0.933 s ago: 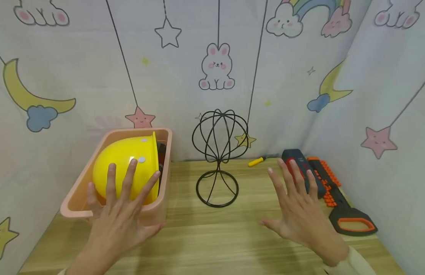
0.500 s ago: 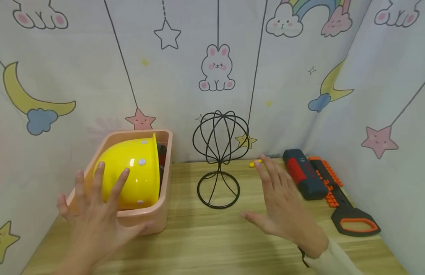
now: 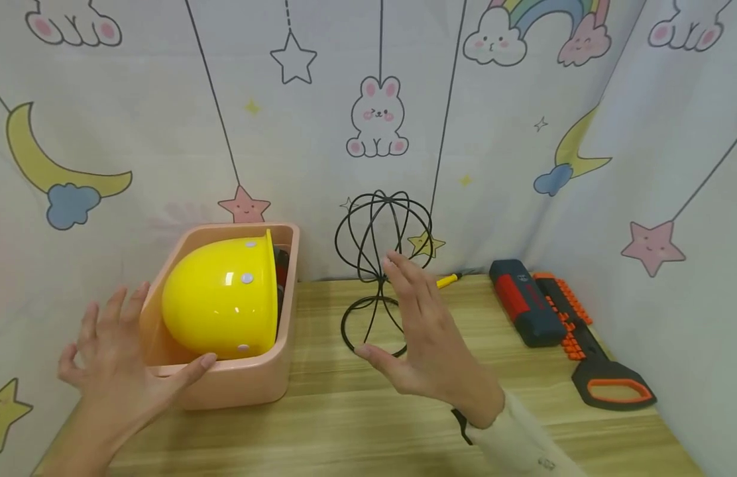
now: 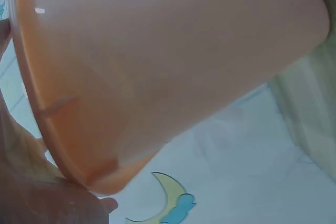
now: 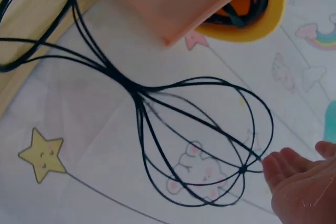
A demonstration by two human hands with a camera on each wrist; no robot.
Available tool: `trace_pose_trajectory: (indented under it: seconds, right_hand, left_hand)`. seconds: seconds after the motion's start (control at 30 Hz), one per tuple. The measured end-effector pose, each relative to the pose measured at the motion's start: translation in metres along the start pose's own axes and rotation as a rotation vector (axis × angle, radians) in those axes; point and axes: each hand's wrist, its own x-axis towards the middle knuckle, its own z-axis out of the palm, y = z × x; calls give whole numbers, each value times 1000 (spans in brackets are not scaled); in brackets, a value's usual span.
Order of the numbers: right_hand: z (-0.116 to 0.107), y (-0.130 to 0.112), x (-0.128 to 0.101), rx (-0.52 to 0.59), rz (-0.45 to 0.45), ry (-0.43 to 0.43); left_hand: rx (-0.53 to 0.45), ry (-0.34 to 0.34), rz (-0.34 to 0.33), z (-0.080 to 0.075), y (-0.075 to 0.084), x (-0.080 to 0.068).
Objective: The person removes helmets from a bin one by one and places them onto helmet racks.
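Note:
A yellow hard hat [image 3: 219,298] lies on its side in a pink plastic bin [image 3: 243,384], brim toward the right. My left hand [image 3: 114,364] is beside the bin's left front corner, fingers spread and thumb in front of the front rim; contact is unclear. The left wrist view shows the bin's wall [image 4: 173,51] and my hand [image 4: 47,198] at its rim. A black wire stand [image 3: 388,199] with a globe-shaped top stands upright. My right hand [image 3: 434,344] hovers before it, fingers extended, holding nothing. In the right wrist view, its fingertips [image 5: 281,163] appear near the stand's top.
On the right lie a dark blue and red case [image 3: 526,301] and a long black tool with orange edging and a loop handle [image 3: 583,384]. A small yellow-handled tool [image 3: 447,281] is at the back. Patterned cloth [image 3: 494,119] hangs behind the wooden table [image 3: 321,430].
My left hand has moved left from in front of the hard hat to the bin's left side. My right hand has moved left from the case to in front of the wire stand.

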Motion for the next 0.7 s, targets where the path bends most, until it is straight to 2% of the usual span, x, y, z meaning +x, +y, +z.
trace_pose_trajectory:
  seconds: [0.33,0.43,0.57,0.7]
  right_hand:
    - [43,-13,30,124,-20,11]
    - [56,-17,37,180,6,-11]
    - [71,-21,44,268,57,-52]
    - [84,-26,53,336,102,-123]
  left_hand:
    - [-91,-80,-210,4,-11,-3]
    - [-189,-57,-286,9,-16,-10]
    - [-369,14,-369,17,-19,-22]
    - [-509,65,-406,24,-19,-29]
